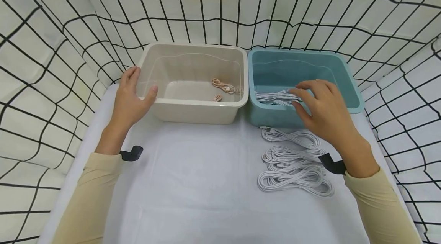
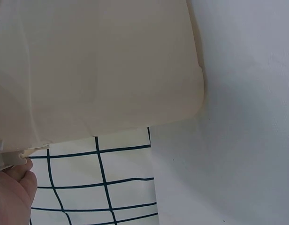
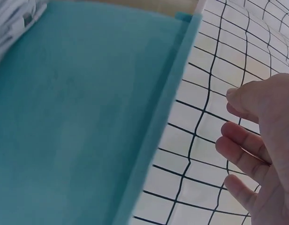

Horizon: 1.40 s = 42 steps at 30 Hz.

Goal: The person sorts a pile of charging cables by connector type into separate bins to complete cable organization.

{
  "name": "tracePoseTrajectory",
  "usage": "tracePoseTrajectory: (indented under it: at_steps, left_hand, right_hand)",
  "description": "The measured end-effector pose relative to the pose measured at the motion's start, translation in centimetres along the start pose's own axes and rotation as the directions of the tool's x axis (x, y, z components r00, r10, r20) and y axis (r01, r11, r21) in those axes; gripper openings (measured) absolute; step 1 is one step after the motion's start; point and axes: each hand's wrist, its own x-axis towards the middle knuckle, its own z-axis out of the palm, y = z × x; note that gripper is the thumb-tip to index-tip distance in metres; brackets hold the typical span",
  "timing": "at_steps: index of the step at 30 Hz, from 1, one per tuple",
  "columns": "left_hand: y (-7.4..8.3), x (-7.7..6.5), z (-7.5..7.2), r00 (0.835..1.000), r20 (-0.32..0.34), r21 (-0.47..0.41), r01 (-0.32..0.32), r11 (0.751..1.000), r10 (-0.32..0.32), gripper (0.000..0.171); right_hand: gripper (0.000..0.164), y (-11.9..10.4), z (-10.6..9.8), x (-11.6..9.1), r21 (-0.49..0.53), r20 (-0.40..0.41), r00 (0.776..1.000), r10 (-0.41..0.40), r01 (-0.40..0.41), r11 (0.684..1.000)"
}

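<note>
A beige bin (image 1: 193, 102) and a blue bin (image 1: 344, 67) stand side by side at the back of the white table. My left hand (image 1: 139, 87) grips the beige bin's front-left corner, thumb inside the rim and fingers on the outer wall; the left wrist view shows that bin (image 2: 97, 70) close up with my left hand (image 2: 11, 192) at its edge. My right hand (image 1: 301, 97) hovers over the blue bin's front rim, fingers relaxed, just above a white cable bundle (image 1: 273, 97) inside. In the right wrist view the right hand (image 3: 238, 136) holds nothing beside the blue bin (image 3: 79, 117).
A pink cable (image 1: 223, 87) lies in the beige bin. Several coiled white cables (image 1: 293, 159) lie on the table (image 1: 193, 182) in front of the blue bin, under my right forearm. Black-grid white cloth walls (image 1: 51, 64) enclose the table on three sides.
</note>
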Motion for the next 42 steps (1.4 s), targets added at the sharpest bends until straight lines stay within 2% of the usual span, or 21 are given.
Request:
tracePoseTrajectory:
  at_steps: [5,11,18,23,27,32,35,42]
  left_hand:
    - [0.0,-0.3,0.2,1.0,-0.015,-0.001,0.002,1.0,-0.002,0.083]
    - [-0.1,-0.3,0.2,1.0,-0.017,0.001,0.003,1.0,-0.003,0.082]
    - [-0.1,-0.2,0.7,1.0,0.008,-0.008,0.005,1.0,-0.005,0.084]
    - [-0.5,-0.5,0.7,1.0,-0.013,0.0,0.003,1.0,-0.003,0.082]
    - [-0.1,-0.2,0.6,1.0,-0.019,-0.006,-0.004,1.0,0.004,0.082]
    - [0.5,-0.1,0.8,1.0,-0.015,-0.034,-0.007,0.999,0.006,0.083]
    - [0.6,0.0,1.1,1.0,-0.017,-0.04,-0.014,0.999,0.014,0.083]
    - [-0.4,-0.3,0.3,1.0,-0.027,-0.007,-0.002,1.0,0.002,0.083]
  right_hand:
    - [0.036,-1.1,0.6,-2.9,0.037,-0.001,0.999,0.04,-0.04,0.999]
    - [0.041,-1.9,1.7,-6.3,0.067,0.082,0.991,0.109,-0.115,0.991]
    - [0.043,-2.9,2.7,-9.7,0.069,0.194,0.962,0.194,-0.211,0.975]
    - [0.038,-3.9,3.7,-11.2,0.088,0.282,0.939,0.195,-0.228,0.97]
    - [0.033,-4.6,4.0,-12.7,0.086,0.33,0.92,0.212,-0.253,0.964]
    - [0.031,-5.6,4.0,-15.1,0.107,0.366,0.896,0.252,-0.31,0.945]
    - [0.033,-6.3,4.2,-16.5,0.118,0.367,0.891,0.267,-0.33,0.937]
    - [0.04,-7.6,5.3,-17.8,0.112,0.335,0.898,0.286,-0.339,0.934]
